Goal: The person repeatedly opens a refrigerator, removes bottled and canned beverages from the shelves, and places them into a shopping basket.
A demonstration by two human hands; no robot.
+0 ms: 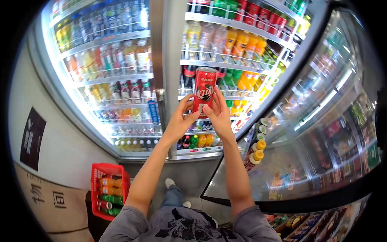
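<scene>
**Drinks can (205,86), red, cylindrical and metal, held upright between two hands**

The can is centred in the view, in front of the shelves and apart from them, its white lettering facing the wearer. The left hand (181,119) and right hand (220,117) flank its lower half. The grip is closed on both sides: thumbs rest on the front face, and the fingers reach up along the sides.

Handling, as judged: if full, the can should be moderately heavy for its size, stiff under light pressure yet easily dented by a hard pinch. Its smooth wall may be slippery if chilled. The best hold is around the middle of the cylinder, with palm or fingers wrapped broadly.

Behind it stands a lit refrigerator bay with white-edged shelves (238,24) of bottles and cans. To the right, a dark-framed glass door (306,183) stands open. At lower left, well apart from the hands, a red plastic basket (94,189) contains orange bottles (110,190), green bottles (111,199) and a red can (105,205).
</scene>
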